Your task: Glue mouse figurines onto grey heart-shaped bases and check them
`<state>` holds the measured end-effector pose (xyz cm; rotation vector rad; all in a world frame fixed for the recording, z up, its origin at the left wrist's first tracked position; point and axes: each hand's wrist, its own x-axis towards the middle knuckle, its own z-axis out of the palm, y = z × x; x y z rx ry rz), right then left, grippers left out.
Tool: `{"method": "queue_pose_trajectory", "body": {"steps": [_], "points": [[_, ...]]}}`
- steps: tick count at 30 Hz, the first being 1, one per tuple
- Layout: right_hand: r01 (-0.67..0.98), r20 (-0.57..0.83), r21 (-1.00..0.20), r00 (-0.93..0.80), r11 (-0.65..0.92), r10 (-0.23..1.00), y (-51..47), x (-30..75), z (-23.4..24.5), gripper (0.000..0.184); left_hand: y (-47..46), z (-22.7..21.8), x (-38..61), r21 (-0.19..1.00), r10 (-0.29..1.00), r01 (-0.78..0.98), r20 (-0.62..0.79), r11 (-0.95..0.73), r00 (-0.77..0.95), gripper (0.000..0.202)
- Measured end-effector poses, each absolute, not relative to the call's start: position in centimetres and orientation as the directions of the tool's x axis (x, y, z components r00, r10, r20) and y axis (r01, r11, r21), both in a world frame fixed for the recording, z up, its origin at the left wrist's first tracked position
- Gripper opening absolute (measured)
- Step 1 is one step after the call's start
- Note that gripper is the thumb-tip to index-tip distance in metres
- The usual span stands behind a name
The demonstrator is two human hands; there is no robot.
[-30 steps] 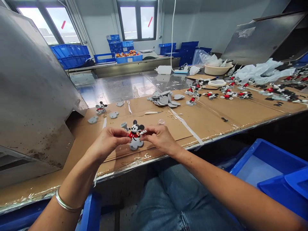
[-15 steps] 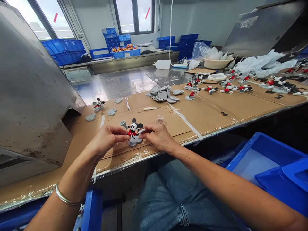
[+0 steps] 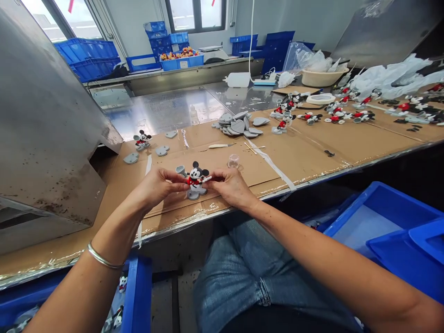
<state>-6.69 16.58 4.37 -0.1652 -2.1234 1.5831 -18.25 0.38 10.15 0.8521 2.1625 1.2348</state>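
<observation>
A Mickey Mouse figurine (image 3: 195, 180) stands upright between my hands near the front edge of the cardboard-covered table. It has black ears, a red middle and a grey base under its feet; a grey cup shape sticks up at its left. My left hand (image 3: 161, 187) pinches its left side between thumb and fingers. On the other side, my right hand (image 3: 231, 185) is closed on it by the white arm. Just beyond lie a small clear cup (image 3: 233, 161), a pale-handled knife (image 3: 220, 146) and cotton swabs (image 3: 253, 147).
Behind the knife is a pile of grey bases (image 3: 236, 125). One more figurine (image 3: 142, 140) stands at the left near loose bases, and several stand or lie at the right. A metal housing (image 3: 52, 125) rises at the left. Blue bins (image 3: 378, 208) sit below the table edge.
My view has tilted down slightly. Both hands still hold the figurine, which now appears more upright and set lower toward the cardboard, with its cup turned a little.
</observation>
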Motion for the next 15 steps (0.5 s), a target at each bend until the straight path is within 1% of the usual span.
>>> {"method": "queue_pose_trajectory", "body": {"steps": [6, 15], "points": [[-0.172, 0.323, -0.918, -0.847, 0.357, 0.422, 16.8, -6.9, 4.0, 0.009, 0.8, 9.2, -18.4, 0.895, 0.716, 0.257, -0.094, 0.365, -0.691, 0.02], [-0.15, 0.302, -0.925, -0.849, 0.35, 0.434, 16.6, -6.9, 4.0, 0.012, 0.8, 8.7, -18.3, 0.898, 0.707, 0.265, -0.068, 0.351, -0.704, 0.024]]}}
